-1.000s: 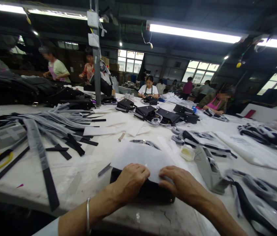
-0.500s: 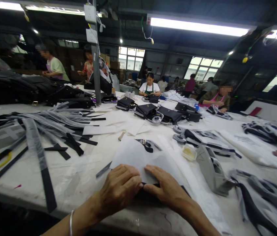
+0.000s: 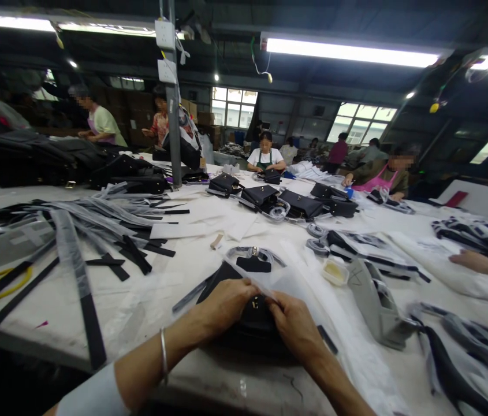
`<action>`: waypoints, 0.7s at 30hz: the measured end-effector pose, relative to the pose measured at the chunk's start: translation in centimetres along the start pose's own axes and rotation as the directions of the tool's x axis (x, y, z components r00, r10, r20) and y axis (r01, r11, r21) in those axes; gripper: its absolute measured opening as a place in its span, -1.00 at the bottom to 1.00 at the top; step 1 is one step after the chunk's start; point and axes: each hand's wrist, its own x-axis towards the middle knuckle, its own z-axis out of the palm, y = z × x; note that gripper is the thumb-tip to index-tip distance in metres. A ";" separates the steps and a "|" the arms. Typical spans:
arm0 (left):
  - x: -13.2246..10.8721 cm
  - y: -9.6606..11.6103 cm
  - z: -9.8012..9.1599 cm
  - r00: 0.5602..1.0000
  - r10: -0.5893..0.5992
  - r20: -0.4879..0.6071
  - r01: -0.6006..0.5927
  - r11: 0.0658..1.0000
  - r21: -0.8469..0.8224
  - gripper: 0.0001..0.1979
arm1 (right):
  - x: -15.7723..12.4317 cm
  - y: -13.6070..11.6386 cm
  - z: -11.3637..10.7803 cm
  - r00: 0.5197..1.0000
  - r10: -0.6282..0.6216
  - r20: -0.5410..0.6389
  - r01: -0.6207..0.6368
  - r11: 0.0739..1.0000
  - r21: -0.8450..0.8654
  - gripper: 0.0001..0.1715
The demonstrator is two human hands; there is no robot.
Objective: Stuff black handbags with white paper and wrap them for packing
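Note:
A black handbag (image 3: 248,338) with gold-coloured hardware lies in front of me on the white table. Across its upper part runs a thin white sheet (image 3: 289,282), drawn up off the bag's front. My left hand (image 3: 228,303) is closed on the sheet's edge above the bag. Lower and to the right, my right hand (image 3: 293,320) pinches the same sheet near the gold clasp (image 3: 256,301), with the thumb by the flap. Beyond the hands a wrapped strap with a buckle (image 3: 254,252) curves behind the bag.
Left are wrapped black strips (image 3: 90,329) and a yellow loop (image 3: 22,283). Right stand a grey tape dispenser (image 3: 377,309), a small tub (image 3: 334,270) and wrapped straps (image 3: 464,329). Finished-looking black bags (image 3: 300,203) lie ahead. A co-worker's hand (image 3: 471,261) rests at right.
The white sheet, earlier spread over the bag, is now lifted back, showing the black front and clasp. Both hands have moved up with it. The hand at far right has shifted left.

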 end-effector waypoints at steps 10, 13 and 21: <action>3.9 -3.6 0.3 0.884 0.372 0.281 -0.344 0.927 -0.148 -0.77 | 0.0 0.9 0.6 0.998 0.061 -0.032 -0.062 0.997 -0.047 -0.61; 4.1 -3.9 0.7 0.879 0.374 0.297 -0.342 0.927 -0.154 -0.78 | -0.1 0.8 0.7 0.998 0.055 -0.027 -0.057 0.995 -0.086 -0.62; 1.6 -1.3 -1.4 0.949 0.215 0.232 -0.195 0.975 -0.105 -0.79 | -0.9 0.5 1.2 0.997 -0.066 -0.027 0.061 0.985 -0.160 -0.62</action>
